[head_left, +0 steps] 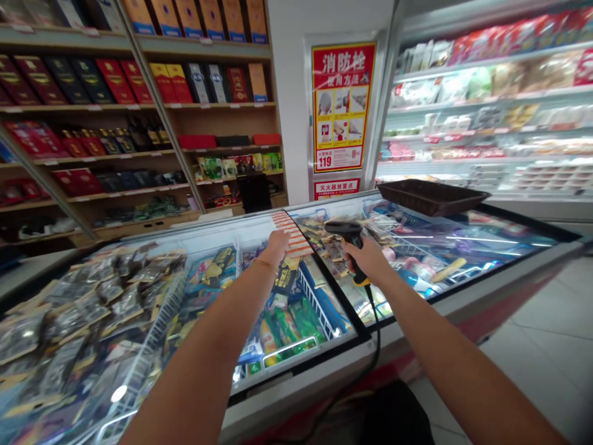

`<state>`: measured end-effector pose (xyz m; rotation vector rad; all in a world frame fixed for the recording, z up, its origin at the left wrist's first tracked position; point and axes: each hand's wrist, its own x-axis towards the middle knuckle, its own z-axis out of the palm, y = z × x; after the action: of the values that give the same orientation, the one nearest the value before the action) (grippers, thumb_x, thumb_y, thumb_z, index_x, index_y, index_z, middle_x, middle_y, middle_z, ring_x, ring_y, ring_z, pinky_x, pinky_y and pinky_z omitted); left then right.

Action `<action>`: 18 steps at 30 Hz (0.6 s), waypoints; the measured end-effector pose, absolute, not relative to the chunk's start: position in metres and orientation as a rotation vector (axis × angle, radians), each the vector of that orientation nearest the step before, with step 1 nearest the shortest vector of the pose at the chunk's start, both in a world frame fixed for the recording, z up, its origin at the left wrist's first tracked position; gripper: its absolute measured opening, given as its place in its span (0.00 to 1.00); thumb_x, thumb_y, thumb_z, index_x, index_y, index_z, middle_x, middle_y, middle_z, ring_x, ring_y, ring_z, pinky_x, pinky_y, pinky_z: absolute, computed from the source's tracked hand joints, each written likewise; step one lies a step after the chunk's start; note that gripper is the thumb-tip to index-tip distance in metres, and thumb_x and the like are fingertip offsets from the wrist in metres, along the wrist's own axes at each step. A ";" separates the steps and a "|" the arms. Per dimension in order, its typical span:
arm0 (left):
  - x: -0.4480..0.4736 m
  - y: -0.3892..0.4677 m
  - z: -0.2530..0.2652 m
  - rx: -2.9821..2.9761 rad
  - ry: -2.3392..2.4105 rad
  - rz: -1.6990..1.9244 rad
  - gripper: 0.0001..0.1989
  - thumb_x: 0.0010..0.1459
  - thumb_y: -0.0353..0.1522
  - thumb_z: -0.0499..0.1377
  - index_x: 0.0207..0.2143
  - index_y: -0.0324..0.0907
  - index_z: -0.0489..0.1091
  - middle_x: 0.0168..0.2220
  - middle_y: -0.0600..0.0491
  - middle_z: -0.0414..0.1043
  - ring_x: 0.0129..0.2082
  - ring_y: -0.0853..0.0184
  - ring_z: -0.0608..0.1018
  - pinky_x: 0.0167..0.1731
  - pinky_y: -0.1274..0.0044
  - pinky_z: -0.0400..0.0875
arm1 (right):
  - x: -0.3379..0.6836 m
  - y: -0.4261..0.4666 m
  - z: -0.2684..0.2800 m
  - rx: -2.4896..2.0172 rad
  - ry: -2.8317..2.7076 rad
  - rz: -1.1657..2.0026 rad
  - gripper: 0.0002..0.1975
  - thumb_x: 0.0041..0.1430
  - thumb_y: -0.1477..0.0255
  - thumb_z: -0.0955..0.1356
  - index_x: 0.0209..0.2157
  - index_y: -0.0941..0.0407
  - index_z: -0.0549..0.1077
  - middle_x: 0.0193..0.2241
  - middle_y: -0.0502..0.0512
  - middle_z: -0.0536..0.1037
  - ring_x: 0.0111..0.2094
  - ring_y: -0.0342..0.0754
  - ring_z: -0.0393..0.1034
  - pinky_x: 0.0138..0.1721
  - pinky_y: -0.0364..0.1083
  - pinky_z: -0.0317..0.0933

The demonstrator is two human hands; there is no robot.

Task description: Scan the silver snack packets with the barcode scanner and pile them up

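My right hand [371, 258] is wrapped round the grip of a black barcode scanner [345, 230], which has yellow trim and a cable hanging from its handle. Its head points to the left, above the glass of the chest freezer [380, 346]. My left hand [278, 243] has its fingers closed at the left edge of an orange-and-white striped label sheet [296, 236]. The sheet lies over the freezer glass, beside the black dividing frame. The fingertips of my left hand are hidden from view.
Packaged frozen goods [282, 324] fill wire baskets under the glass. At the far right of the freezer top is a dark brown tray [430, 194]. Shelves of boxes [208, 105] stand behind, a refrigerated display [486, 111] at the right. The scanner's cable [376, 340] drapes over the front edge.
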<state>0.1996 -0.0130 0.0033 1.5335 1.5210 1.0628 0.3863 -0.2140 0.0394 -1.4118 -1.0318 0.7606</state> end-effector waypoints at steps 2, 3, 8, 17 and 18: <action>0.154 -0.015 0.007 1.507 1.675 1.026 0.25 0.60 0.35 0.62 0.59 0.39 0.69 0.47 0.39 0.78 0.47 0.51 0.81 0.44 0.65 0.74 | 0.359 -0.205 0.038 -1.395 -1.067 0.809 0.10 0.57 0.69 0.72 0.30 0.54 0.67 0.18 0.46 0.71 0.13 0.42 0.64 0.14 0.41 0.58; 0.131 -0.016 0.010 1.503 1.746 1.019 0.25 0.59 0.34 0.62 0.59 0.38 0.68 0.50 0.38 0.77 0.50 0.50 0.80 0.47 0.64 0.73 | 0.345 -0.200 0.037 -1.380 -1.085 0.838 0.10 0.57 0.69 0.72 0.30 0.54 0.66 0.18 0.45 0.71 0.13 0.41 0.64 0.14 0.40 0.58; 0.015 -0.026 0.019 1.588 2.144 1.054 0.20 0.56 0.31 0.64 0.51 0.38 0.70 0.58 0.30 0.70 0.64 0.40 0.69 0.61 0.53 0.61 | 0.277 -0.176 0.035 -1.280 -1.166 0.959 0.10 0.57 0.70 0.72 0.30 0.54 0.65 0.17 0.44 0.70 0.12 0.41 0.63 0.13 0.40 0.57; -0.130 -0.048 0.001 1.804 2.416 1.324 0.09 0.55 0.22 0.58 0.29 0.41 0.60 0.43 0.34 0.74 0.59 0.37 0.70 0.58 0.44 0.57 | 0.202 -0.160 0.031 -1.226 -1.137 1.132 0.08 0.60 0.70 0.70 0.32 0.54 0.65 0.17 0.43 0.70 0.13 0.40 0.63 0.14 0.40 0.57; -0.135 -0.049 0.000 1.800 2.411 1.322 0.10 0.55 0.22 0.58 0.29 0.42 0.59 0.42 0.35 0.74 0.59 0.38 0.70 0.59 0.45 0.56 | 0.200 -0.160 0.027 -1.232 -1.137 1.138 0.09 0.59 0.70 0.71 0.33 0.54 0.65 0.17 0.42 0.69 0.12 0.40 0.63 0.14 0.40 0.57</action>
<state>-0.1347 -0.0490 -0.0001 1.8003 2.4113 1.3217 0.2002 -0.1601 0.0267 -1.2319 -1.1366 1.1376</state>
